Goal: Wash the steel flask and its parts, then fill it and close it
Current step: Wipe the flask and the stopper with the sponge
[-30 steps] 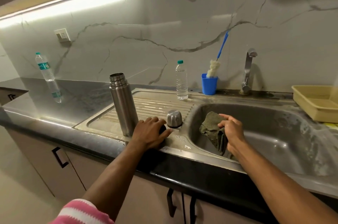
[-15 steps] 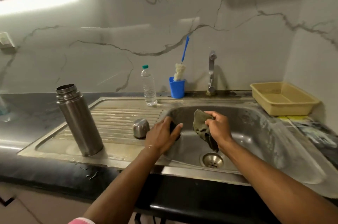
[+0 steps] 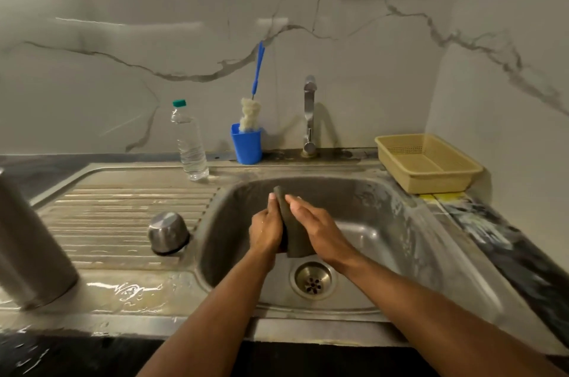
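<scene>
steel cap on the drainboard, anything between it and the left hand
Nothing visible does. The steel cap stands alone on the ribbed drainboard; the left hand is over the basin, pressing the scrub cloth with the right hand.

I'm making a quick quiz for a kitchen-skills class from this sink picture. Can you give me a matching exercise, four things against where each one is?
Things:
1. steel cap
2. bottle brush
3. scrub cloth
4. beige basket

Places:
A. standing in the blue cup by the wall
B. on the counter right of the sink
C. upside down on the draining board
D. between the left hand and the right hand, over the basin

Pairs: 1-C, 2-A, 3-D, 4-B
</scene>
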